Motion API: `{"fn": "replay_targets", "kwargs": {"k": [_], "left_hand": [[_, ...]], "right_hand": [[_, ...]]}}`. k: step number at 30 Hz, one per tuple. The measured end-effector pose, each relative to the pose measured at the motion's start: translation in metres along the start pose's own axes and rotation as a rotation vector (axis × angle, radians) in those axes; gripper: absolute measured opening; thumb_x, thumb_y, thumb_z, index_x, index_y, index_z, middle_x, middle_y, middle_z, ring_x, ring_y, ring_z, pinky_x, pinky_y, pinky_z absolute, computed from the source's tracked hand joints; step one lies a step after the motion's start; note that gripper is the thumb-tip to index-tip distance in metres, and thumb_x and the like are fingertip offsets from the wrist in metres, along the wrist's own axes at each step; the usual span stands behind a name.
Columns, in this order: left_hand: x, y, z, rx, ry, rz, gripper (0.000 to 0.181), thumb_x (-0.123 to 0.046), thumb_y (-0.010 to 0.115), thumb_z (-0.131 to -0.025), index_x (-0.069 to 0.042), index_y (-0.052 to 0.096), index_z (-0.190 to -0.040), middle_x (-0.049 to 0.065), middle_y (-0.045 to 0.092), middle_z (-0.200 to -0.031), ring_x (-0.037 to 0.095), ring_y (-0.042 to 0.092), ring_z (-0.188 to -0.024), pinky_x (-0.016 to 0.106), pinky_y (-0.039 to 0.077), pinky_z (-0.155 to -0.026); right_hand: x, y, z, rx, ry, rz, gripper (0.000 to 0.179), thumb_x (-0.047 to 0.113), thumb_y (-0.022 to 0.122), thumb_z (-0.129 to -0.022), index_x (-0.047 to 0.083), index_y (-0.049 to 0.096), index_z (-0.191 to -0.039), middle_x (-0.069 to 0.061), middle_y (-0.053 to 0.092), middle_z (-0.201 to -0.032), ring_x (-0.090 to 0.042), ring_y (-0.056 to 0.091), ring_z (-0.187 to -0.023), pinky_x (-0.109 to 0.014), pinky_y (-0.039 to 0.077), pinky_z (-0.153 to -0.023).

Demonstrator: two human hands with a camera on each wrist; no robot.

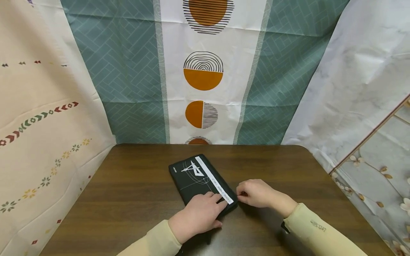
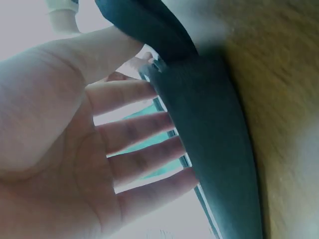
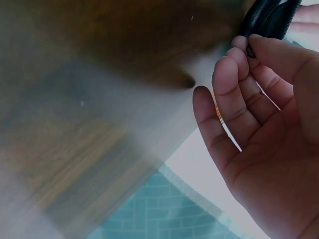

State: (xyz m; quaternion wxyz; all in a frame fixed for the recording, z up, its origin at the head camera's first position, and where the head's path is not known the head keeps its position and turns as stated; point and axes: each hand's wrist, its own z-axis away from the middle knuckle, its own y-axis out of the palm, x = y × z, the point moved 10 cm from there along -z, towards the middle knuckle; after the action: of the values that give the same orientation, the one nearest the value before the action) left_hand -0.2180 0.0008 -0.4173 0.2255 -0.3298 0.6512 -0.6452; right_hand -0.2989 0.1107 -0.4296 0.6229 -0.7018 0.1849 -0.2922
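Observation:
A black zippered pouch [image 1: 184, 183], printed with a white set-square drawing and a white label strip, lies slantwise on the table. Across its near end rests my left hand [image 1: 200, 213], the fairly straight fingers touching the top. In the left wrist view a dark strap loop [image 2: 149, 25] stands out from the pouch by the thumb. My right hand [image 1: 257, 193] is at the pouch's right corner. Between thumb and forefinger it pinches a small dark zipper pull [image 3: 250, 51], mostly hidden by the fingertips; its other fingers are loosely bent.
The brown wooden table [image 1: 128, 199] extends around the pouch on all sides. A patterned teal and white curtain [image 1: 134, 71] hangs behind its far edge, with a cream cloth [image 1: 48, 117] at left and a marbled cloth [image 1: 358, 78] at right.

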Motion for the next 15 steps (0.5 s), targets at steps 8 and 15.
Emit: {"fn": "replay_targets", "kwargs": {"k": [8, 15], "left_hand": [[0.006, 0.0, 0.002, 0.057, 0.0, -0.006, 0.055, -0.063, 0.081, -0.095, -0.026, 0.076, -0.136, -0.005, 0.071, -0.13, 0.016, 0.067, -0.114, 0.036, 0.06, -0.083], [0.01, 0.001, 0.007, 0.116, 0.029, 0.094, 0.065, -0.065, 0.08, -0.095, -0.025, 0.072, -0.146, -0.002, 0.065, -0.152, 0.019, 0.063, -0.136, 0.038, 0.057, -0.103]], "right_hand": [[-0.017, -0.004, -0.013, -0.036, 0.069, 0.095, 0.03, 0.011, 0.082, -0.094, 0.027, 0.065, -0.075, 0.016, 0.053, -0.074, -0.006, 0.047, -0.065, -0.031, 0.045, -0.06], [-0.027, -0.011, -0.024, -0.092, 0.129, 0.168, 0.025, 0.009, 0.083, -0.093, 0.023, 0.07, -0.077, 0.011, 0.061, -0.074, -0.008, 0.052, -0.063, -0.035, 0.048, -0.058]]}}
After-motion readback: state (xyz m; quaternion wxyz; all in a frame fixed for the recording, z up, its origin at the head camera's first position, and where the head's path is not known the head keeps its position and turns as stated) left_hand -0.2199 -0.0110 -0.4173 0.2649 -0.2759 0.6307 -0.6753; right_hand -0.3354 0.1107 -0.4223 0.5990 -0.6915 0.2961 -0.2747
